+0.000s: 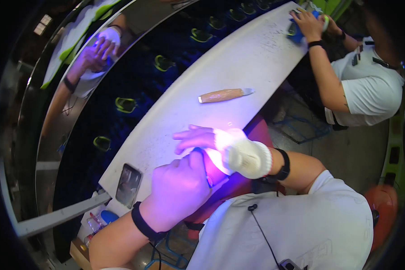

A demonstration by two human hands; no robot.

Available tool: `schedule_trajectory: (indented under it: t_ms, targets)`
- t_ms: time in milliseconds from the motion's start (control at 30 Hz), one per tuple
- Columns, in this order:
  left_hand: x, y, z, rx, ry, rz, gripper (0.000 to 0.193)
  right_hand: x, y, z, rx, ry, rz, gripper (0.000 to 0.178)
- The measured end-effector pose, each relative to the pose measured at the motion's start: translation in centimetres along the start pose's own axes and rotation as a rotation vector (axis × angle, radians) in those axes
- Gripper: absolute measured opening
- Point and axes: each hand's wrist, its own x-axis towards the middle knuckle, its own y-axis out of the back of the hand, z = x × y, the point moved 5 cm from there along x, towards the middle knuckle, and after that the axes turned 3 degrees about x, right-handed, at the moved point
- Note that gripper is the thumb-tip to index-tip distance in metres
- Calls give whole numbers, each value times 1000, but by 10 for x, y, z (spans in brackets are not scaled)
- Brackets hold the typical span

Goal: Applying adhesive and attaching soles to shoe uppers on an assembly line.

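My left hand [177, 186] is closed, with its thumb and fingers around a purple-lit piece [217, 173] that has a dark edge. My hands hide most of this piece, so I cannot make out its kind. Right beside it is my right hand [200, 137], fingers stretched out and apart to the left. A white knit glove [247, 155] covers its palm and wrist and leaves the fingers bare. Bright violet light falls on both hands. Beyond them on the white table [180, 108] lies a short-bladed knife [225, 95] with a brown wrapped handle.
A phone [128, 185] lies at the table's near left corner. Along the left runs a dark line with several yellow-green outlined pieces [126, 105]. At the far right a co-worker [369, 85] handles a blue piece [297, 33]. A metal bar [63, 216] juts in at lower left.
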Motion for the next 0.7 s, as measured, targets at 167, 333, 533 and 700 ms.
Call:
schedule_trajectory:
  t_ms: [167,333,533,700]
  targets:
    - [-36,36,-19,1,-37,45,77,-8,-19,-38,-30,-196,-4,99]
    - [-122,-2,-13,-636,314,248,101,-35,-67,50,-405,-173,-101,88]
    - [-167,20,-6,-935,328,776,108,57,7,-38,-804,153,-61,68]
    - [-208,16,-45,-1026,579,842,98,240,160,-167,-1063,665,746,80]
